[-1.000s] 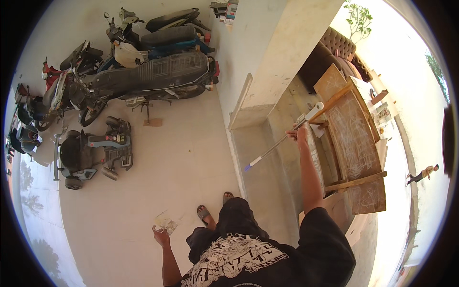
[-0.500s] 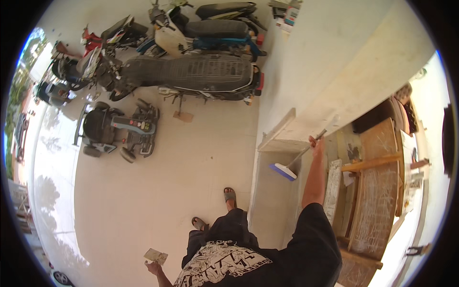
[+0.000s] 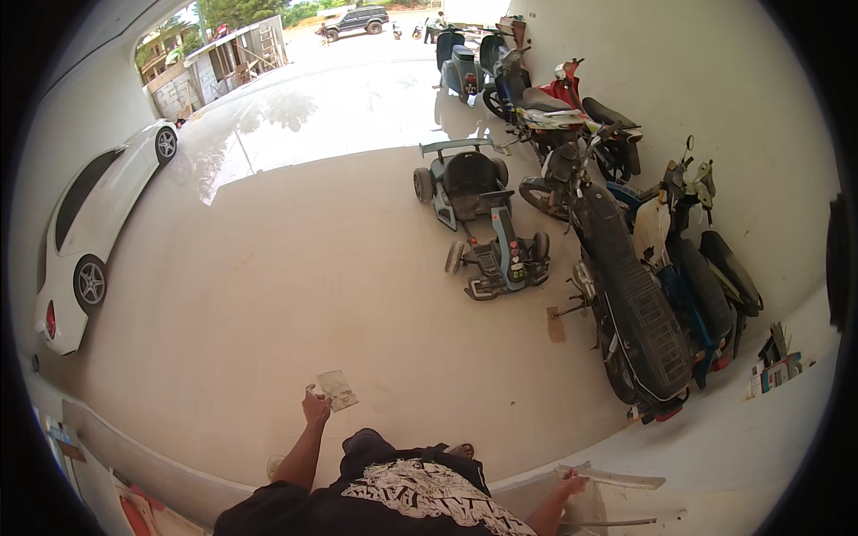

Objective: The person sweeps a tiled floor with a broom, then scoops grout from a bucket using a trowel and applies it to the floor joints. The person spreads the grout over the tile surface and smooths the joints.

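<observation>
My left hand (image 3: 315, 406) is out in front of my body, above the pale floor. Its fingers grip a thin, flat rectangular piece (image 3: 337, 390), greyish-green with pale marks, by one edge. At the lower right, my right hand (image 3: 572, 484) is beside a pale ledge edge (image 3: 626, 480) along the wall. Its fingers are small and partly blurred, so their hold is unclear. A thin dark rod (image 3: 617, 522) runs just below that hand, partly behind my forearm; whether I touch it I cannot tell. No blue and white broom head shows now.
A grey go-kart (image 3: 487, 223) stands ahead, with a long-seated black motorcycle (image 3: 635, 304) to its right and several other bikes along the wall. A white car (image 3: 98, 232) is parked at the left. Cardboard (image 3: 555, 324) lies by the motorcycle's stand.
My view has swung left, bringing the white car and driveway into sight. The broom head, with my right hand on its handle before, has left view. The flat piece remains in my left hand.
</observation>
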Available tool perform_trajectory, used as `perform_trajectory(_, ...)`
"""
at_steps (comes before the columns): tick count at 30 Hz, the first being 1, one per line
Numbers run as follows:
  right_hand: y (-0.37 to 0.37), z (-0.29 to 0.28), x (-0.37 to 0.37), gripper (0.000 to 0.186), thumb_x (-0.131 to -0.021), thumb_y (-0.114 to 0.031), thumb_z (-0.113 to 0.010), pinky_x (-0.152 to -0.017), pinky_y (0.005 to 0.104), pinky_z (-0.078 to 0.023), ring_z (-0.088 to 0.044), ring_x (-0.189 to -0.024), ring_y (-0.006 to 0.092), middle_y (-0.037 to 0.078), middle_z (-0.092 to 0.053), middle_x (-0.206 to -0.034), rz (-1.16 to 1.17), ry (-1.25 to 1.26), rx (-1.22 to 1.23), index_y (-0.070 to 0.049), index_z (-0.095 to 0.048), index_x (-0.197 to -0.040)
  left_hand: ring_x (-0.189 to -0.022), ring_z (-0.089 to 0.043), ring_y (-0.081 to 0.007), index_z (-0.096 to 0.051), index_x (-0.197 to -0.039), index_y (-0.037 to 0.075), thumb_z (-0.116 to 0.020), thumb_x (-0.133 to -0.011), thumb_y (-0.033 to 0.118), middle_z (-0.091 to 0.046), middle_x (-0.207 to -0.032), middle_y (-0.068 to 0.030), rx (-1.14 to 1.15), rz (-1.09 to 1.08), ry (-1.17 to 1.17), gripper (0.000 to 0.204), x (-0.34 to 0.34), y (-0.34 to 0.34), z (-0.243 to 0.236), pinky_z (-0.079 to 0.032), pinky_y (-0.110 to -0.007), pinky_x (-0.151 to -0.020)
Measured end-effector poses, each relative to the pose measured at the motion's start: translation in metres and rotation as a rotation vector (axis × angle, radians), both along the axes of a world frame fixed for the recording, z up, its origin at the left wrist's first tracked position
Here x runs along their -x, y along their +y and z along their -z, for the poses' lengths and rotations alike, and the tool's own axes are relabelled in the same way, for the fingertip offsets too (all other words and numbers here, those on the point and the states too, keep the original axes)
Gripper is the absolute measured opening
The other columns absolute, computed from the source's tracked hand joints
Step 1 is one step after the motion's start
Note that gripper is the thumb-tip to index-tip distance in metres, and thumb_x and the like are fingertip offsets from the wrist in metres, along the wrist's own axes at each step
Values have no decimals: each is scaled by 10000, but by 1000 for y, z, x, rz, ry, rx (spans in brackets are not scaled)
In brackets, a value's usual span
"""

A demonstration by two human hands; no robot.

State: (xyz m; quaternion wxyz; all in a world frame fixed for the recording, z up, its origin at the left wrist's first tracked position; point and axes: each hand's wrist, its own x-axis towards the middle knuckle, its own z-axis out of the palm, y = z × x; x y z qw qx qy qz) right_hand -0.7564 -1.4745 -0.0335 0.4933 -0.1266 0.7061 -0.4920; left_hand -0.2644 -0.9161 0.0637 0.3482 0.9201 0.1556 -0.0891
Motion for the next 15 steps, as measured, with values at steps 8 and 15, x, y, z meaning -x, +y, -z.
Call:
perform_trajectory(8,283,-114,-448,614,-947,-540,-473,-834,386,-474,-590,-987,228,131,-569,-1247,-1983,-216,-259,-144,-368,-1404,-856,-678,-226,-327,-1377,-62,-693,-803,67,-656,-1042,-218,921,-375,-44,693,-30,37,-27,-591,-314,-719)
perform_trajectory(15,470,-168,-612,519,-961,-432,-518,-796,370,-500,-579,-1013,201,104,-582,-1194,-2407,-465,-404,-102,-412,-1348,-860,-668,-208,-376,-1377,-22,-693,-788,128,-668,-1026,-192,1023,-574,-158,685,-62,112,-35,-552,-327,-705)
